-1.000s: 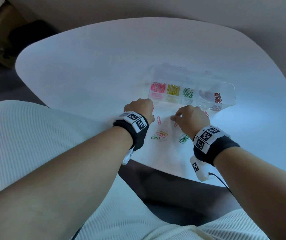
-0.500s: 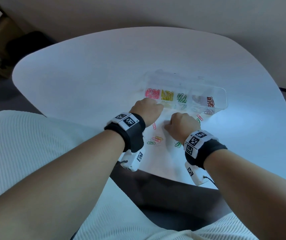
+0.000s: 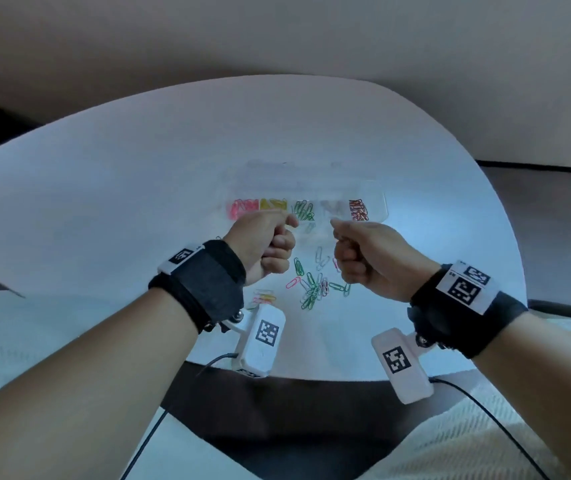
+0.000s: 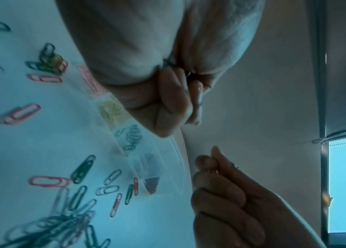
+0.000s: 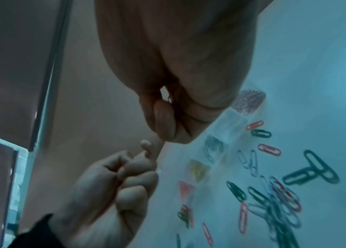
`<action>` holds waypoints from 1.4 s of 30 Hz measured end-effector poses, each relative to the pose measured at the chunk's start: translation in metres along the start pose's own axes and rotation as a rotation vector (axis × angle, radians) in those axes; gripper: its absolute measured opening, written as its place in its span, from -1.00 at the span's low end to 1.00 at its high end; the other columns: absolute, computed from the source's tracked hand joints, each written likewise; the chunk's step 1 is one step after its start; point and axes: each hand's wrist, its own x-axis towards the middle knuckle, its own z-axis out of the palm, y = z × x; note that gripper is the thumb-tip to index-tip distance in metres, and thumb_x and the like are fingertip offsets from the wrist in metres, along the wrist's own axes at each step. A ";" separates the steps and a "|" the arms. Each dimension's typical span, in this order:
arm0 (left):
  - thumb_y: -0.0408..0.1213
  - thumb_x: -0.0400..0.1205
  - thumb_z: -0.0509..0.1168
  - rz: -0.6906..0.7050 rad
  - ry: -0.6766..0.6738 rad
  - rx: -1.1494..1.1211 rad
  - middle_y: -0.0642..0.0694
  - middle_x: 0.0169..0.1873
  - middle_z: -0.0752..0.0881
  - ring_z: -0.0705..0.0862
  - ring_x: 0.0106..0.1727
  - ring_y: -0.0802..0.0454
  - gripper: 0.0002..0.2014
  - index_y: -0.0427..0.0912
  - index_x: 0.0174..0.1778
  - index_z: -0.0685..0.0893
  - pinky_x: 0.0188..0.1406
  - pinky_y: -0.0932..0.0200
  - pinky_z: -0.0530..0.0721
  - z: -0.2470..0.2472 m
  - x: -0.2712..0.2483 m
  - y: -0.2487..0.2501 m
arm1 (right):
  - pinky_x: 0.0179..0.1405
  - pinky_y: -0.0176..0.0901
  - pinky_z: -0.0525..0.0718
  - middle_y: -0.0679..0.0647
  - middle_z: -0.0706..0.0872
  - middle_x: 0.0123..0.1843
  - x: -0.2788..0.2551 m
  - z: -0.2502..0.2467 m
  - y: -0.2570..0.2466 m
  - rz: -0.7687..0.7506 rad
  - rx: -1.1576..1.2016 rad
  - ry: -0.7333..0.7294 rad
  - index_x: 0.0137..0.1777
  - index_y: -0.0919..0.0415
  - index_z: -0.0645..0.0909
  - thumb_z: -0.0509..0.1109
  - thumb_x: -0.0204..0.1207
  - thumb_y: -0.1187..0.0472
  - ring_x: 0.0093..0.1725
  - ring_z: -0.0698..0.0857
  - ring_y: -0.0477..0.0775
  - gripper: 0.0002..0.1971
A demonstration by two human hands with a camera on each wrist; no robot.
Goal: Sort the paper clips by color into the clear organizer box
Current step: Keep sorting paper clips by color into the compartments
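Loose clips (image 3: 313,285) before organizer box (image 3: 377,199).

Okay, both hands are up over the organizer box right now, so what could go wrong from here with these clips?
1. Both the left hand and right hand are curled tight; what they pinch is barely visible, so a clip may land in the wrong compartment of the clear organizer box.
2. The tangled pile of clips on the table mixes green, pink and pale ones; lifting one may drag others along.
3. The pale clips show poorly against the white table and may be missed.

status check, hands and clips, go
Both hands raised, left hand and right hand fisted, contents unclear. Organizer box partly sorted. Loose paper clips remain on table.
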 end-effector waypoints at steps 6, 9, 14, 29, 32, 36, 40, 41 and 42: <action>-0.31 0.52 0.08 -0.053 -0.029 0.035 -0.01 -0.59 0.22 -0.04 -0.47 0.07 -0.75 -0.25 -0.47 0.50 -0.58 0.33 -0.03 0.035 0.017 0.017 | -0.44 -0.17 0.47 0.10 0.60 -0.40 -0.004 -0.031 -0.022 -0.120 -0.746 0.140 -0.21 0.26 0.63 0.35 0.62 0.17 -0.45 0.50 0.05 -0.79; -0.20 0.53 0.17 -0.055 0.067 0.315 -0.04 -0.57 0.26 0.04 -0.54 0.05 -0.73 -0.16 -0.50 0.40 -0.57 0.32 0.06 0.056 0.030 0.027 | -0.25 -0.14 0.55 0.19 0.74 -0.20 -0.001 -0.049 -0.020 -0.059 -1.012 0.257 -0.14 0.28 0.72 0.35 0.57 0.17 -0.26 0.63 0.12 -0.81; -0.13 0.65 0.13 0.126 0.222 1.084 -0.09 -0.45 0.52 0.44 -0.50 -0.03 -0.66 -0.30 -0.08 0.72 -0.50 0.22 0.37 0.091 0.046 0.038 | -0.21 -0.04 0.54 0.32 0.62 -0.22 0.018 -0.062 -0.028 -0.124 -0.548 0.363 0.02 0.59 0.64 0.30 0.51 0.33 -0.26 0.54 0.15 -0.73; -0.20 0.68 0.14 0.007 0.137 0.380 -0.15 -0.13 0.52 0.53 -0.02 -0.13 -0.84 -0.20 -0.14 0.49 0.21 0.07 0.58 0.133 0.079 0.041 | 0.07 -0.23 0.57 0.09 0.58 0.02 0.019 -0.066 -0.052 -0.211 0.081 0.346 -0.08 0.17 0.60 0.32 0.55 0.24 0.08 0.61 0.02 -0.96; -0.12 0.69 0.13 0.005 0.097 0.423 -0.21 0.14 0.56 0.54 0.29 -0.17 -0.73 -0.26 0.14 0.48 0.45 -0.08 0.48 0.128 0.079 0.035 | 0.09 -0.21 0.56 0.01 0.61 -0.04 0.017 -0.066 -0.052 -0.230 0.044 0.344 -0.06 0.08 0.60 0.34 0.57 0.21 0.10 0.63 0.01 -0.98; -0.12 0.65 0.17 0.092 0.128 0.511 -0.26 0.23 0.66 0.64 0.25 -0.21 -0.61 -0.30 0.27 0.61 0.35 -0.13 0.59 0.120 0.070 0.039 | 0.15 -0.08 0.66 0.01 0.77 0.02 0.013 -0.066 -0.053 -0.278 -0.168 0.370 0.06 0.10 0.69 0.32 0.57 0.21 0.10 0.75 0.04 -0.85; -0.25 0.57 0.23 0.260 0.168 0.854 -0.19 -0.12 0.82 0.79 -0.05 -0.17 -0.77 -0.25 -0.06 0.76 0.03 -0.06 0.78 0.107 0.051 0.042 | -0.11 0.01 0.77 0.09 0.82 -0.19 0.007 -0.064 -0.046 -0.279 -0.574 0.322 -0.14 0.27 0.74 0.27 0.51 0.31 -0.25 0.77 0.07 -0.81; -0.26 0.56 0.25 0.287 0.190 0.938 -0.13 -0.19 0.82 0.79 -0.11 -0.12 -0.82 -0.20 -0.14 0.76 -0.05 0.01 0.79 0.102 0.047 0.039 | -0.14 -0.01 0.78 0.07 0.82 -0.22 0.007 -0.062 -0.041 -0.255 -0.705 0.289 -0.16 0.24 0.76 0.29 0.50 0.31 -0.25 0.78 0.07 -0.81; -0.26 0.55 0.26 0.301 0.213 1.025 -0.08 -0.22 0.82 0.79 -0.15 -0.08 -0.85 -0.15 -0.19 0.75 -0.09 0.08 0.78 0.097 0.044 0.035 | -0.16 -0.03 0.81 0.06 0.82 -0.23 0.008 -0.061 -0.036 -0.226 -0.836 0.252 -0.17 0.20 0.77 0.31 0.50 0.30 -0.23 0.80 0.06 -0.81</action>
